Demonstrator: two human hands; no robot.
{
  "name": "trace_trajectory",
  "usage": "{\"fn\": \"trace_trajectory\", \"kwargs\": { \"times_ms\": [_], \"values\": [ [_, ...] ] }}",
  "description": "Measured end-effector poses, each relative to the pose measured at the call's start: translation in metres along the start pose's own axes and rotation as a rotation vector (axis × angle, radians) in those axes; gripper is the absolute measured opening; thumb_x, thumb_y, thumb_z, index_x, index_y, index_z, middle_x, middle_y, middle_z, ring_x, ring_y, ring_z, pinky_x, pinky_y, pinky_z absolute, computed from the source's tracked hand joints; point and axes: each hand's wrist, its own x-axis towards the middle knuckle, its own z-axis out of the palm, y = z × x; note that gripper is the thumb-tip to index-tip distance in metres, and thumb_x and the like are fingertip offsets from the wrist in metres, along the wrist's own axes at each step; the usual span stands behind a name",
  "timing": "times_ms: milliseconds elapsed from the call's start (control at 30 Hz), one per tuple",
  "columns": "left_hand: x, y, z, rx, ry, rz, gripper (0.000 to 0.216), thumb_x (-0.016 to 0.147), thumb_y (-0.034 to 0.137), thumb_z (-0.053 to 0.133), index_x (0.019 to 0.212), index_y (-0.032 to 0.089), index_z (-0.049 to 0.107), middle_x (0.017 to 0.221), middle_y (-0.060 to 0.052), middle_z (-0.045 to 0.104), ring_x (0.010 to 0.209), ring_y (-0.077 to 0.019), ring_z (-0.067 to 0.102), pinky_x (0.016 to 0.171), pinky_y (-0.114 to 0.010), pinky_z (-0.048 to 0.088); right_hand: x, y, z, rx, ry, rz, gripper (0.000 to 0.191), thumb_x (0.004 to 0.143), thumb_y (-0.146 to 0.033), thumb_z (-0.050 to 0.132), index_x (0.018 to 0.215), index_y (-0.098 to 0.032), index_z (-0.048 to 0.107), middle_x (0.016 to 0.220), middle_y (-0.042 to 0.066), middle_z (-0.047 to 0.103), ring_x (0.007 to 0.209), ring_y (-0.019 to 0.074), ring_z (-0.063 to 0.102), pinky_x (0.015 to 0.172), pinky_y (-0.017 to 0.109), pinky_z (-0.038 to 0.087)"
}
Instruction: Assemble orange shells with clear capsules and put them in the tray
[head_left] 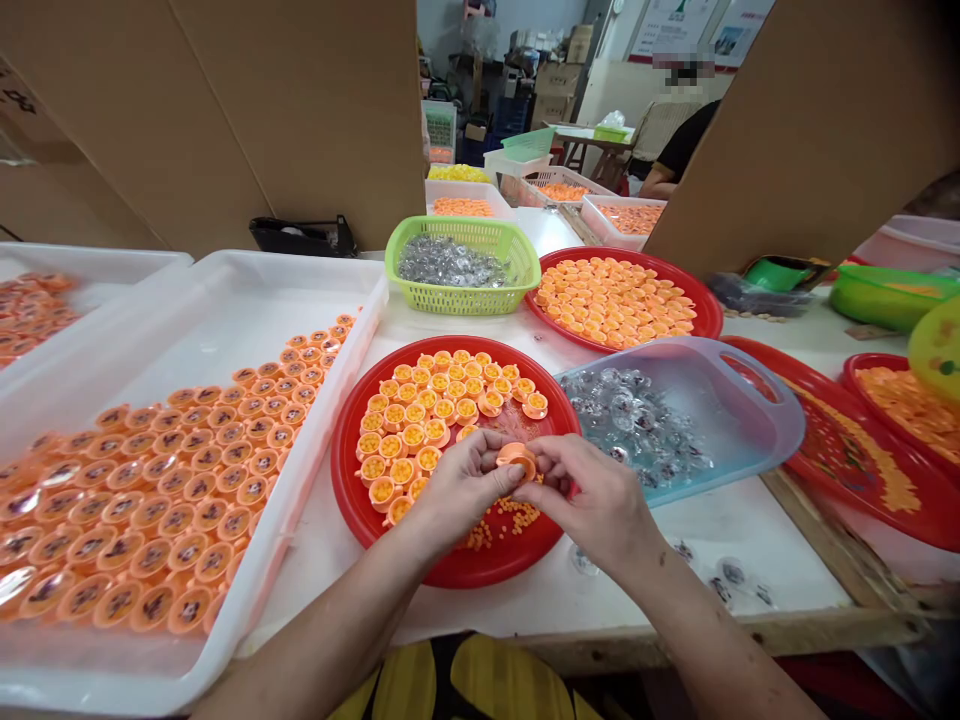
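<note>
Orange plastic cap (516, 461) sits pinched between both hands, just above the middle of the near red plastic tray (346, 470). We grasp it by its edges: the left hand (466, 485) and the right hand (592, 492) are both closed on it, fingers curled, with no other item in either hand. For a sound hold, we keep the grip at the rim and work low over the tray, so that loose pieces fall onto it. The cap is round, shallow and opaque, and the fingers hide part of it.

Around it, orange cups with yellow centres (410, 430) lie in rows on the tray's far side, and loose orange beads (510, 520) lie near the hands. Clear domes (630, 420) fill a pale blue tray (757, 400) to the right. Orange caps with dark centres (150, 510) stand in rows in a white tray (300, 440) to the left.
</note>
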Motion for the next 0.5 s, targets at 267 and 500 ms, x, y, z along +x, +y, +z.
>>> {"fn": "trace_trajectory", "kwargs": {
  "times_ms": [267, 500],
  "values": [
    [0.0, -0.001, 0.001, 0.218, 0.046, 0.127, 0.025, 0.075, 0.031, 0.07, 0.095, 0.016, 0.064, 0.092, -0.006, 0.065, 0.085, -0.0174, 0.059, 0.077, -0.029, 0.046, -0.008, 0.01, 0.005, 0.504, -0.078, 0.321, 0.014, 0.087, -0.033, 0.058, 0.096, -0.022, 0.059, 0.089, 0.002, 0.065, 0.081, 0.0178, 0.062, 0.073, 0.03, 0.052],
    [-0.005, -0.002, 0.012, 0.619, 0.185, 0.169, 0.013, 0.077, 0.023, 0.061, 0.087, 0.016, 0.065, 0.083, -0.007, 0.066, 0.072, -0.0171, 0.056, 0.063, -0.028, 0.042, -0.017, 0.021, 0.019, 0.553, 0.004, 0.351, 0.024, 0.083, -0.041, 0.062, 0.098, -0.022, 0.061, 0.093, 0.005, 0.068, 0.085, 0.021, 0.065, 0.071, 0.026, 0.057]
  ]
}}
